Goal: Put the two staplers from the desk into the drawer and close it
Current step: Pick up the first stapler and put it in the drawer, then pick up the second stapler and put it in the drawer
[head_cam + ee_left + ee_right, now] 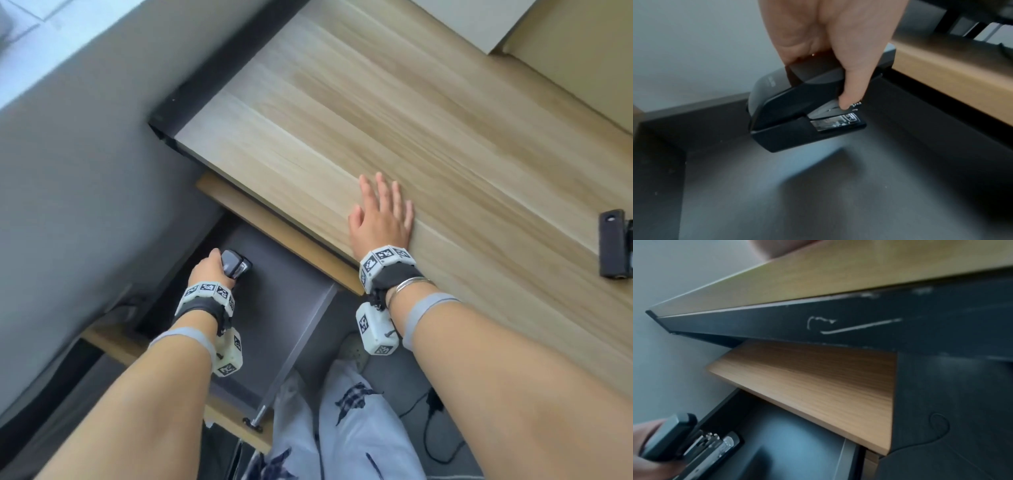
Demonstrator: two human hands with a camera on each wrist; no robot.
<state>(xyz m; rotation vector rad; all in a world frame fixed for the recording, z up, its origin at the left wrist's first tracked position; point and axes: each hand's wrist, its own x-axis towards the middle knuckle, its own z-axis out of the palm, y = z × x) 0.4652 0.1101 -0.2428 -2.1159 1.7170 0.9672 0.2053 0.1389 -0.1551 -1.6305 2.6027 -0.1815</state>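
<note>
My left hand (212,272) grips a black stapler (236,267) over the open dark grey drawer (274,308) below the desk's edge. In the left wrist view the thumb and fingers (851,91) wrap round the stapler (797,123), which hangs a little above the drawer floor (818,194). The right wrist view shows the same stapler (684,446) at lower left. My right hand (382,212) lies flat, fingers straight, on the wooden desk top (376,102). A second black stapler (613,246) lies on the desk at the right edge.
A wooden shelf panel (818,386) sits under the desk top, just above the back of the drawer. A grey wall (68,171) runs along the left. My legs in pale trousers (342,428) and a black cable (431,428) are on the floor below.
</note>
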